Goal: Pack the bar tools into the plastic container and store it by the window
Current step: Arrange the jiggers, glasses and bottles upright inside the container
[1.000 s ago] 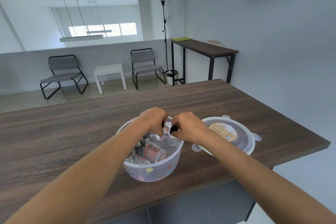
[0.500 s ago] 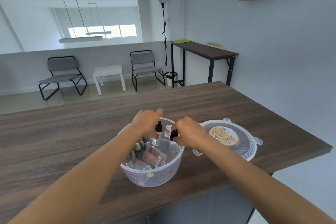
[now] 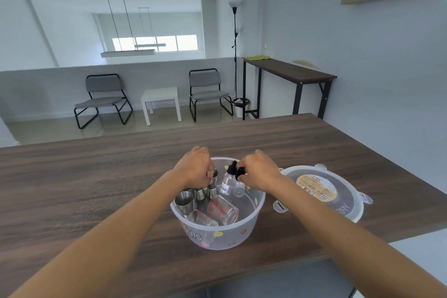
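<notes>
Both hands are down in the tub [image 3: 219, 230] on the tabletop [image 3: 96, 189]: left hand [image 3: 196, 168] pinched on a jigger [image 3: 212, 185], right hand [image 3: 260, 169] pinched on a dropper bottle [image 3: 238, 182]. Best set each upright against the wall, clear of the glasses [image 3: 222, 209], so the lid [image 3: 321, 192] just beside can seat flat.

Both bare forearms reach forward over the counter's near edge, left hand [image 3: 196, 167] and right hand [image 3: 260, 169] curled knuckles-up, fingers pinched downward, close together.

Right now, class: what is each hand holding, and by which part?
Left hand: steel jigger, at its upper rim. Right hand: small dropper bottle, by its black cap.
</notes>
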Available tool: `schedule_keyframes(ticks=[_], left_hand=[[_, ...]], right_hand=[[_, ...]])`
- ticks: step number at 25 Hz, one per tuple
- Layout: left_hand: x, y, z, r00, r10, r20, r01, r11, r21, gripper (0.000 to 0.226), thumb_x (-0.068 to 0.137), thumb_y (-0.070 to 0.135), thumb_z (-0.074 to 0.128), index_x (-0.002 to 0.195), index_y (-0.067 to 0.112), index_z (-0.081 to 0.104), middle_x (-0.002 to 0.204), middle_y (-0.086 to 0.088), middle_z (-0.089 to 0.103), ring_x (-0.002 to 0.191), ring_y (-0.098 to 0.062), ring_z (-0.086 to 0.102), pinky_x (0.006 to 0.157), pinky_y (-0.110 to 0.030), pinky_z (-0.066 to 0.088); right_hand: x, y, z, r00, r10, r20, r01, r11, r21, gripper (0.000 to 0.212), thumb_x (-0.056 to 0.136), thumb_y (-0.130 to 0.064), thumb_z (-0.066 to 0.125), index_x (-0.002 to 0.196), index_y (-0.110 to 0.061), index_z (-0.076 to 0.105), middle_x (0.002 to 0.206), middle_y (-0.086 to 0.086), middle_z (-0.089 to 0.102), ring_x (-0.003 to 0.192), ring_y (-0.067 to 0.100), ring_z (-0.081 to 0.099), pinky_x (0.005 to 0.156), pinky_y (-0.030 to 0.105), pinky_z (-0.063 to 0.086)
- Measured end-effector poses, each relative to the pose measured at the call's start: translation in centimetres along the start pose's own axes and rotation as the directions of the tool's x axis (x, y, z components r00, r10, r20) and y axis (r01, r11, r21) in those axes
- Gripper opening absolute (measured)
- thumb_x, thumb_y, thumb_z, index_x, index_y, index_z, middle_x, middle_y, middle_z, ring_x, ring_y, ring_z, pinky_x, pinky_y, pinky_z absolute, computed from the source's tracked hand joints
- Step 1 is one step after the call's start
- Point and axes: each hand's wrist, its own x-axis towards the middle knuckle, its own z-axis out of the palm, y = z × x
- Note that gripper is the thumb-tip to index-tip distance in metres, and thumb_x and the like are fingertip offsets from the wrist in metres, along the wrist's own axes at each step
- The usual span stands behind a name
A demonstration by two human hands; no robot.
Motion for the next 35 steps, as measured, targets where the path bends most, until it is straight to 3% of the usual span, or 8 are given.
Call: schedule_keyframes(ticks=[7, 12, 17, 19, 22, 25, 31, 35], left_hand=[[0.2, 0.4, 0.8, 0.995, -0.028, -0.097, 0.037, 0.994, 0.098, 0.016, 0.082, 0.016, 0.06, 0.093, 0.011, 0.071, 0.115, -0.004, 0.05, 0.111, -0.022, 0.042, 0.098, -0.032, 0.041], [0.0, 0.4, 0.4, 0.997, -0.015, -0.07, 0.025, 0.99, 0.142, 0.024, 0.079, 0.025, 0.067, 0.1, 0.014, 0.068, 0.118, -0.004, 0.048, 0.114, -0.023, 0.041, 0.099, -0.032, 0.04], [-1.3, 0.0, -1.9, 1.0, -0.009, 0.014, 0.008, 0.999, 0.042, 0.025, 0.075, 0.022, 0.07, 0.099, 0.016, 0.069, 0.108, -0.003, 0.059, 0.107, -0.019, 0.049, 0.094, -0.031, 0.046], [-2.2, 0.0, -2.6, 0.994, -0.006, 0.11, 0.006, 1.0, -0.001, 0.02, 0.073, 0.016, 0.07, 0.093, 0.013, 0.072, 0.098, 0.0, 0.066, 0.096, -0.015, 0.057, 0.087, -0.029, 0.05], [-3.8, 0.7, -2.8, 0.98, 0.018, 0.2, -0.011, 0.999, -0.035, 0.02, 0.07, 0.019, 0.075, 0.09, 0.013, 0.075, 0.084, 0.005, 0.067, 0.079, -0.011, 0.057, 0.073, -0.023, 0.047], [-4.8, 1.3, -2.1, 0.97, 0.035, 0.24, -0.045, 0.998, 0.04, 0.026, 0.068, 0.022, 0.077, 0.094, 0.017, 0.076, 0.1, 0.002, 0.071, 0.096, -0.015, 0.06, 0.087, -0.029, 0.052], [-5.4, 2.3, -1.7, 0.945, -0.008, 0.326, -0.09, 0.955, 0.282, 0.033, 0.076, 0.027, 0.07, 0.108, 0.032, 0.072, 0.127, -0.001, 0.051, 0.122, -0.024, 0.034, 0.107, -0.033, 0.031], [-5.1, 3.0, -1.1, 0.924, -0.105, 0.369, -0.053, 0.918, 0.394, 0.043, 0.083, 0.029, 0.063, 0.125, 0.02, 0.062, 0.137, -0.008, 0.044, 0.128, -0.027, 0.033, 0.114, -0.036, 0.027]], right_hand=[[0.5, 0.1, 0.5, 0.999, -0.002, -0.046, 0.003, 1.0, 0.028, 0.028, 0.085, -0.028, 0.063, 0.112, -0.018, 0.066, 0.103, 0.012, 0.067, 0.11, 0.028, 0.048, 0.083, 0.038, 0.048], [0.7, -0.2, 0.8, 0.993, -0.047, -0.106, 0.041, 0.997, -0.059, 0.034, 0.086, -0.028, 0.061, 0.117, -0.012, 0.056, 0.107, 0.01, 0.069, 0.109, 0.03, 0.049, 0.084, 0.038, 0.044], [1.1, -0.5, 0.8, 0.992, -0.062, -0.108, 0.062, 0.998, -0.011, 0.053, 0.086, -0.026, 0.059, 0.135, -0.018, 0.043, 0.124, 0.006, 0.062, 0.116, 0.032, 0.047, 0.093, 0.039, 0.041], [1.5, -0.7, 0.6, 0.992, -0.073, -0.107, 0.074, 0.997, 0.01, 0.051, 0.087, -0.026, 0.056, 0.137, -0.021, 0.047, 0.131, 0.005, 0.059, 0.119, 0.033, 0.047, 0.098, 0.041, 0.041], [1.8, -1.0, 0.9, 0.988, -0.119, -0.097, 0.121, 0.993, 0.014, 0.036, 0.088, -0.025, 0.056, 0.123, -0.021, 0.063, 0.12, 0.007, 0.065, 0.114, 0.033, 0.053, 0.094, 0.042, 0.046], [2.0, -1.6, 1.5, 0.981, -0.092, -0.17, 0.093, 0.996, -0.002, 0.036, 0.087, -0.027, 0.057, 0.122, -0.018, 0.062, 0.117, 0.007, 0.063, 0.111, 0.029, 0.056, 0.09, 0.039, 0.045], [2.8, -2.6, 1.8, 0.982, -0.025, -0.186, 0.032, 0.999, 0.035, 0.02, 0.086, -0.026, 0.058, 0.098, -0.016, 0.07, 0.103, 0.004, 0.071, 0.101, 0.028, 0.062, 0.087, 0.036, 0.043], [2.8, -3.1, 2.0, 0.974, -0.009, -0.227, 0.042, 0.989, 0.142, 0.014, 0.084, -0.021, 0.059, 0.095, -0.019, 0.068, 0.095, 0.002, 0.074, 0.096, 0.024, 0.065, 0.091, 0.034, 0.042]])
